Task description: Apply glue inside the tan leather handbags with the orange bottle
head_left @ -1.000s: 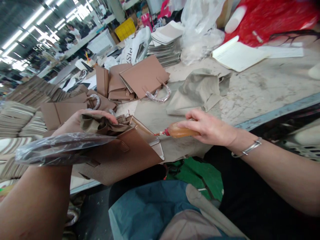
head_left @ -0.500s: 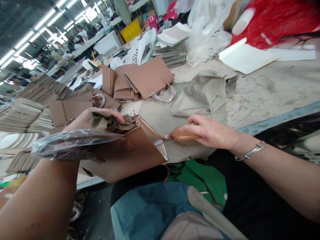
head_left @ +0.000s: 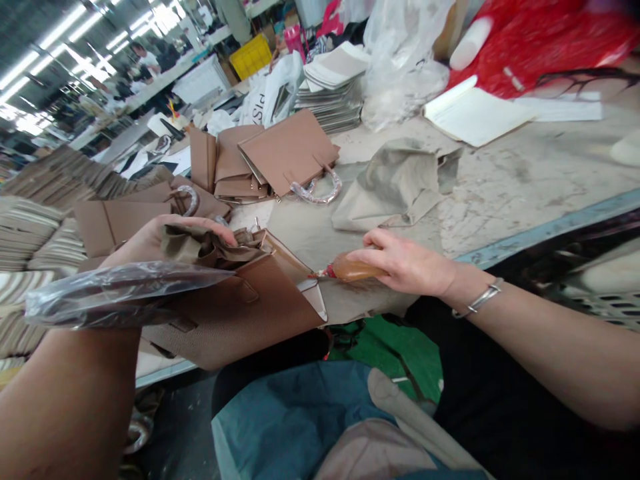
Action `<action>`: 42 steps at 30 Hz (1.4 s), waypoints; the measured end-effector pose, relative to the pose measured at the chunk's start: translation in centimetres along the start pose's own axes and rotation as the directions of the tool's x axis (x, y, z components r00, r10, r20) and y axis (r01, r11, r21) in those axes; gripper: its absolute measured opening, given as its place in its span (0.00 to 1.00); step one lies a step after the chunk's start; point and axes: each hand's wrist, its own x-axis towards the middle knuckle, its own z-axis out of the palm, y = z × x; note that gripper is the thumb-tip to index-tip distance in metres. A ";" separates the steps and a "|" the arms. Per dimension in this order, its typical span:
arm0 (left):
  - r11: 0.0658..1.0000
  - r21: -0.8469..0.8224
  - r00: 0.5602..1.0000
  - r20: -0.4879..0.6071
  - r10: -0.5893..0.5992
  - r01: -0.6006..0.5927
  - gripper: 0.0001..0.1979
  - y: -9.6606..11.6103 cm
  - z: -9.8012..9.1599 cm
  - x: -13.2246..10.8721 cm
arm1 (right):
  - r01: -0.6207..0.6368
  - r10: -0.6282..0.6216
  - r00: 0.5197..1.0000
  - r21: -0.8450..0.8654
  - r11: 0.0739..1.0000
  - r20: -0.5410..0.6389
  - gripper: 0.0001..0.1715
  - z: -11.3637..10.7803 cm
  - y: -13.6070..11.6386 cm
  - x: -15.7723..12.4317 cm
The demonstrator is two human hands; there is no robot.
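Observation:
A brown handbag [head_left: 255, 307] lies tilted across the table's near edge, its open end towards the right. My left hand [head_left: 150, 240] grips it at the far left side, fingers partly hidden by the crumpled olive-brown lining [head_left: 200, 247]. A plastic-wrapped handle [head_left: 120, 287] crosses in front of my left wrist. In my right hand [head_left: 400, 263] is an amber squeeze bottle [head_left: 355, 268] with a red collar, held sideways. Its nozzle points left, at the open edge of the bag beside a white flap [head_left: 314, 299]; whether it touches cannot be told.
More brown handbags [head_left: 290, 153] lie behind, one with a wrapped handle. A crumpled grey-beige cloth [head_left: 395, 187] sits beyond my right hand. Stacked panels [head_left: 30, 233] fill the left. An open notebook [head_left: 480, 113], glasses [head_left: 585, 83] and a red plastic bag [head_left: 545, 47] are at back right.
The whole scene has shifted slightly left in view. Both hands keep their holds, and the nozzle stays by the bag's open edge.

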 end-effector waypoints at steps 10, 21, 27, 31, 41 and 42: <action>1.000 0.012 1.000 0.003 0.008 -0.008 0.20 1.1 0.7 0.1 | 0.002 -0.002 1.000 0.000 1.000 0.003 0.36 -0.3 0.0 0.1; 0.967 0.218 0.989 -0.033 0.142 -0.132 0.14 3.0 2.7 -1.5 | -0.090 0.091 0.996 -0.015 0.996 0.017 0.31 -0.2 -1.0 0.1; 0.925 0.325 0.974 -0.044 0.223 -0.197 0.09 4.8 5.2 -3.2 | -0.169 0.169 0.986 0.045 0.985 0.001 0.26 -0.6 -1.7 0.0; 0.929 0.313 0.973 -0.052 0.227 -0.200 0.12 5.1 6.6 -4.4 | -0.217 0.218 0.976 0.102 0.971 0.001 0.22 -0.7 -1.6 0.3; 0.945 0.299 0.983 -0.084 0.163 -0.131 0.12 5.4 7.6 -5.1 | -0.320 0.320 0.947 0.134 0.938 0.024 0.23 -0.8 -1.1 1.1; 0.946 0.298 0.983 -0.084 0.162 -0.130 0.12 5.5 7.7 -5.1 | -0.325 0.324 0.946 0.131 0.937 0.022 0.23 -0.7 -1.1 1.1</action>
